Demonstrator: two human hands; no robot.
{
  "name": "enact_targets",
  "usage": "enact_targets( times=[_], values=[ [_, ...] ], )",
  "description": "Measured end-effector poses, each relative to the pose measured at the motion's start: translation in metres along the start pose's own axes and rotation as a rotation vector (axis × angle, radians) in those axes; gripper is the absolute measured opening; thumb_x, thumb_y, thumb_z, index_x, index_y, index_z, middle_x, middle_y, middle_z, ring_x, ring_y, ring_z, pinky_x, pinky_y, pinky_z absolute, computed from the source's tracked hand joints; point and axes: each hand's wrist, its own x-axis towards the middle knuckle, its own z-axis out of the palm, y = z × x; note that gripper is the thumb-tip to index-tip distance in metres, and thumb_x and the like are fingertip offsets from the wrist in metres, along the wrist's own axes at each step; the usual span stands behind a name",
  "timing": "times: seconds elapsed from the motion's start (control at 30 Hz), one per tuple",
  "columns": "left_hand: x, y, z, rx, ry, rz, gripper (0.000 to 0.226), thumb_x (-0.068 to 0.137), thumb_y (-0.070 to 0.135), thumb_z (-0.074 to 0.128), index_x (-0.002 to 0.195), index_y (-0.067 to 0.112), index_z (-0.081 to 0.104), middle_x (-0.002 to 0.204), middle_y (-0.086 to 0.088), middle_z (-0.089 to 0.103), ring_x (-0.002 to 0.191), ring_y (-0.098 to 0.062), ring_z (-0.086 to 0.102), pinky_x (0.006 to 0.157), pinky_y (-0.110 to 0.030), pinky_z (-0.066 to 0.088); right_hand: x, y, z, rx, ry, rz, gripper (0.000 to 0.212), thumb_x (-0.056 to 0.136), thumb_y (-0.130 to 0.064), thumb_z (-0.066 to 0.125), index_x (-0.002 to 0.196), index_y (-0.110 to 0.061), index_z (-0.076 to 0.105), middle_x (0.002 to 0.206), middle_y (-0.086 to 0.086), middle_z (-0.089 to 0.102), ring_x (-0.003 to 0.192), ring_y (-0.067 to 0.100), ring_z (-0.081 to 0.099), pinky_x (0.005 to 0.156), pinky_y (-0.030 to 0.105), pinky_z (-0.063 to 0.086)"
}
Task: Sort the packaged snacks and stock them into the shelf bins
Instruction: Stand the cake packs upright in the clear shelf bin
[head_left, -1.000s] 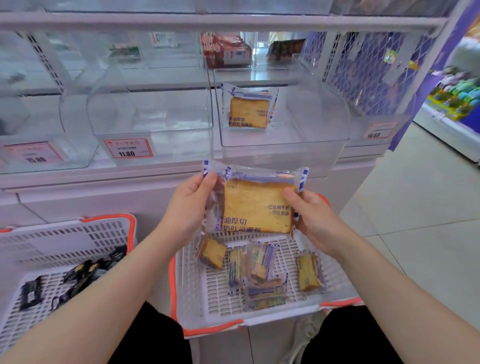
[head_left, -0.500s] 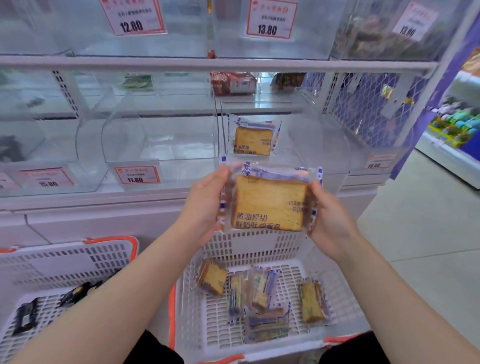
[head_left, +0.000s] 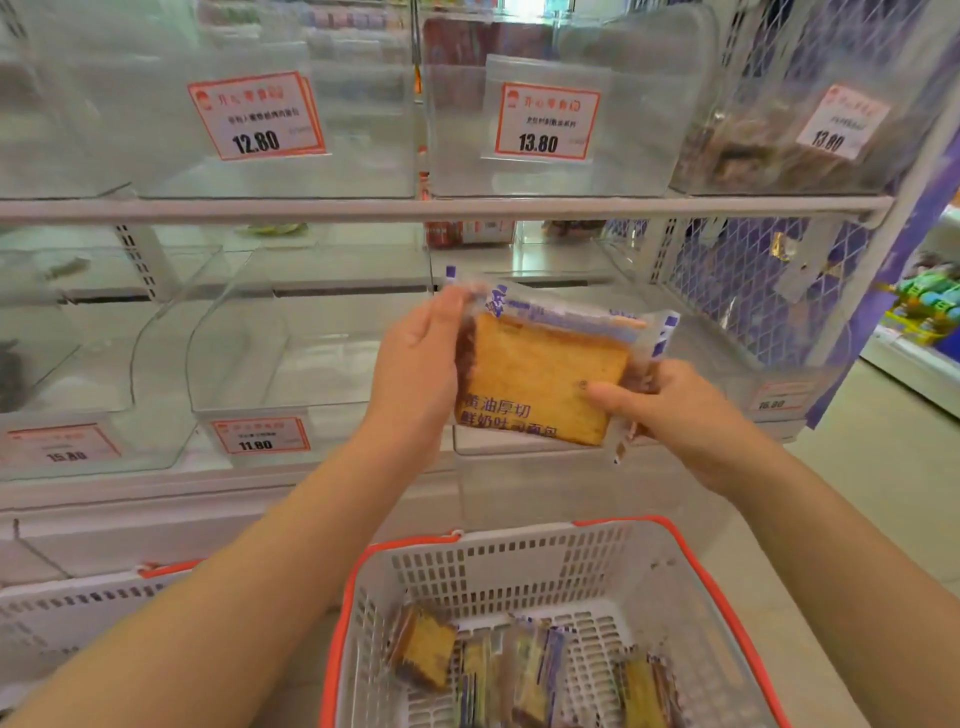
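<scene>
While held up at centre frame in front of the lower shelf row, the toast packet (head_left: 545, 376) is seen with its printed face toward the camera. Its long axis runs roughly left to right, tilted so the right end sits lower; the sealed blue-and-white top edge points up and slightly away, toward the shelf. Dark printed characters run along its lower edge.

The left hand (head_left: 415, 364) is closed on the packet's left edge, fingers reaching up to the upper left corner. The right hand (head_left: 670, 410) grips the lower right corner, thumb laid across the front face and the other fingers hidden behind the wrapper. Both forearms enter from the bottom corners of the frame.

Directly behind the packet a clear shelf bin (head_left: 691, 364) is partly covered; what it holds cannot be told. To its left, a clear bin (head_left: 291, 364) carries a price tag (head_left: 260, 435) reading 11.80. Further left, another tag (head_left: 61, 446) reads 15.80. At the right, a tag (head_left: 779, 399) reads 16.80.

On the upper shelf row, tags (head_left: 258, 117) reading 12.80, 13.80 (head_left: 545, 123) and 13.80 (head_left: 839, 122) are noted.

At bottom centre, a white basket with an orange rim (head_left: 701, 582) holds several more wrapped toast packets (head_left: 423, 647), lying loosely at mixed angles. A second white basket (head_left: 78, 608) is partly visible at lower left.
</scene>
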Motion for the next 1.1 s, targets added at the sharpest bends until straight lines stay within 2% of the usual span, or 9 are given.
enact_targets(
  times=[0.13, 0.27, 0.47, 0.6, 0.77, 0.87, 0.93, 1.0, 1.1],
  values=[
    [0.024, -0.003, 0.003, 0.236, -0.05, 0.072, 0.014, 0.096, 0.03, 0.048, 0.107, 0.031, 0.058, 0.089, 0.015, 0.067, 0.072, 0.003, 0.059, 0.052, -0.007, 0.043, 0.04, -0.003, -0.009, 0.032, 0.168, 0.065, 0.013, 0.081, -0.01, 0.068, 0.089, -0.02, 0.065, 0.08, -0.007, 0.068, 0.07, 0.007, 0.06, 0.066, 0.024, 0.044],
    [0.038, -0.023, -0.013, 0.647, -0.001, 0.015, 0.046, 0.09, 0.023, 0.057, 0.133, 0.019, 0.044, 0.123, 0.005, 0.051, 0.115, -0.012, 0.048, 0.08, -0.015, 0.039, 0.081, 0.026, -0.004, 0.001, 0.237, 0.275, 0.02, 0.082, -0.009, 0.069, 0.099, -0.016, 0.059, 0.077, -0.006, 0.061, 0.065, 0.006, 0.055, 0.059, 0.022, 0.042],
    [0.037, -0.049, -0.032, 0.637, -0.019, -0.103, 0.042, 0.087, 0.034, 0.057, 0.125, 0.015, 0.054, 0.117, 0.004, 0.06, 0.102, -0.011, 0.056, 0.09, -0.029, 0.044, 0.14, 0.051, 0.001, -0.022, 0.238, 0.467, 0.031, 0.081, -0.002, 0.068, 0.108, -0.009, 0.055, 0.095, 0.006, 0.06, 0.073, 0.018, 0.057, 0.056, 0.027, 0.046],
    [0.039, -0.059, -0.036, 0.561, -0.012, -0.081, 0.028, 0.085, 0.033, 0.06, 0.111, 0.022, 0.06, 0.099, 0.014, 0.062, 0.087, 0.002, 0.057, 0.073, -0.017, 0.042, 0.161, 0.057, 0.014, -0.078, 0.244, 0.465, 0.042, 0.082, 0.001, 0.067, 0.123, 0.0, 0.053, 0.121, 0.017, 0.059, 0.106, 0.033, 0.06, 0.09, 0.043, 0.051],
    [0.043, -0.066, -0.04, 0.52, -0.042, -0.083, 0.031, 0.083, 0.04, 0.061, 0.11, 0.024, 0.06, 0.105, 0.01, 0.064, 0.094, -0.003, 0.061, 0.083, -0.026, 0.047, 0.165, 0.052, 0.032, -0.135, 0.09, 0.493, 0.009, 0.09, -0.004, 0.057, 0.095, -0.01, 0.054, 0.09, 0.004, 0.055, 0.081, 0.018, 0.055, 0.074, 0.027, 0.048],
    [0.04, -0.068, -0.043, 0.469, -0.081, -0.104, 0.035, 0.089, 0.042, 0.052, 0.116, 0.02, 0.061, 0.111, 0.008, 0.065, 0.104, -0.008, 0.06, 0.093, -0.033, 0.047, 0.151, 0.04, 0.03, -0.467, 0.034, 0.423, 0.022, 0.091, -0.013, 0.058, 0.112, -0.01, 0.053, 0.103, 0.006, 0.049, 0.095, 0.021, 0.051, 0.074, 0.027, 0.043],
    [0.03, -0.074, -0.045, 0.39, -0.054, -0.154, 0.032, 0.094, 0.037, 0.043, 0.114, 0.021, 0.062, 0.111, 0.005, 0.065, 0.102, -0.011, 0.06, 0.088, -0.032, 0.048, 0.133, 0.027, 0.027, -0.543, 0.081, 0.285, 0.008, 0.091, -0.012, 0.056, 0.099, -0.013, 0.055, 0.097, 0.006, 0.051, 0.075, 0.016, 0.049, 0.059, 0.022, 0.039],
    [0.017, -0.08, -0.05, 0.327, 0.014, -0.21, 0.024, 0.096, 0.027, 0.041, 0.105, 0.021, 0.062, 0.104, 0.001, 0.064, 0.089, -0.013, 0.06, 0.075, -0.029, 0.048, 0.105, 0.014, 0.024, -0.539, 0.135, 0.082, 0.009, 0.091, -0.012, 0.055, 0.099, -0.013, 0.056, 0.088, 0.002, 0.055, 0.067, 0.011, 0.05, 0.059, 0.023, 0.041],
    [-0.007, -0.097, -0.064, 0.513, -0.005, -0.231, 0.016, 0.093, 0.016, 0.048, 0.097, 0.025, 0.061, 0.09, 0.006, 0.061, 0.082, -0.013, 0.058, 0.071, -0.027, 0.044, 0.045, 0.003, 0.022, -0.374, 0.02, -0.167, 0.009, 0.089, -0.009, 0.057, 0.085, -0.017, 0.06, 0.061, -0.01, 0.057, 0.05, -0.002, 0.049, 0.051, 0.014, 0.037]
  ],
)
